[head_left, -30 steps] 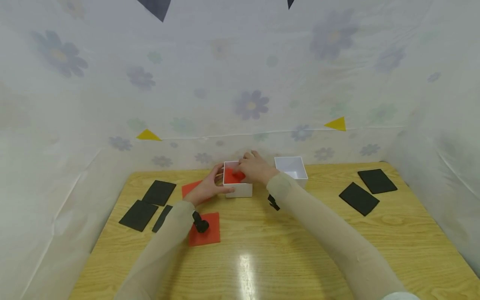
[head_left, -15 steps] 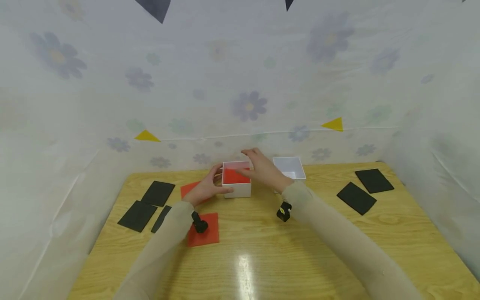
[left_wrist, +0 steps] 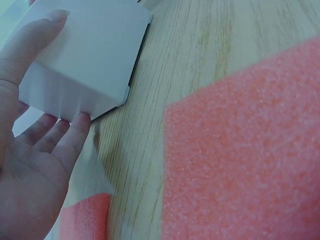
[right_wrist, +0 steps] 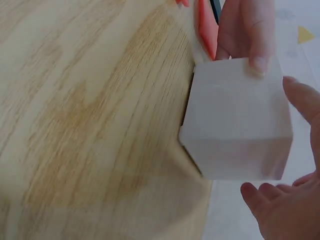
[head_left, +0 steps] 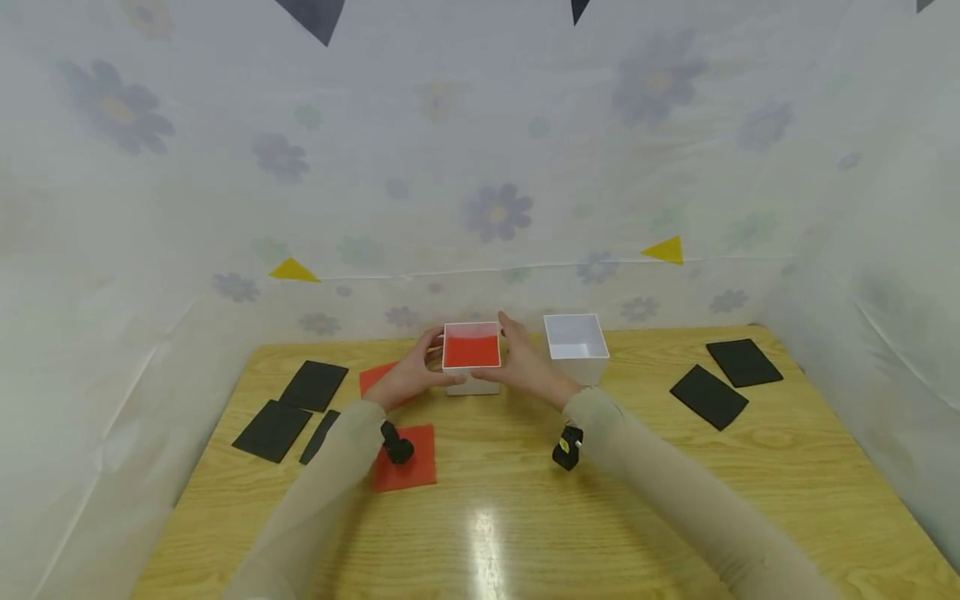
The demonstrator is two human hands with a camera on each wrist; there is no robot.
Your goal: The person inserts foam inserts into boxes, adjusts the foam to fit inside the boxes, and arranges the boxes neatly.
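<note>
A white box (head_left: 472, 379) with a red foam sheet (head_left: 471, 352) lying flat inside it sits at the middle back of the table, apparently raised a little off the wood. My left hand (head_left: 426, 363) grips its left side, thumb on the near wall (left_wrist: 85, 55). My right hand (head_left: 514, 353) grips its right side, fingers curled round the wall (right_wrist: 240, 125). Left of the box lies a red foam square (head_left: 375, 377), partly under my left hand. Another red foam square (head_left: 406, 467) lies nearer, under my left forearm.
An empty white box (head_left: 576, 343) stands just right of the held one. Three black foam squares (head_left: 315, 385) lie at the left and two black squares (head_left: 708, 397) at the right. A flowered sheet (head_left: 495, 208) walls the wooden table (head_left: 487, 517) at back and sides.
My right hand came out of the box, where it was pressing the red foam down, and moved to the box's right side. Both hands now hold the box.
</note>
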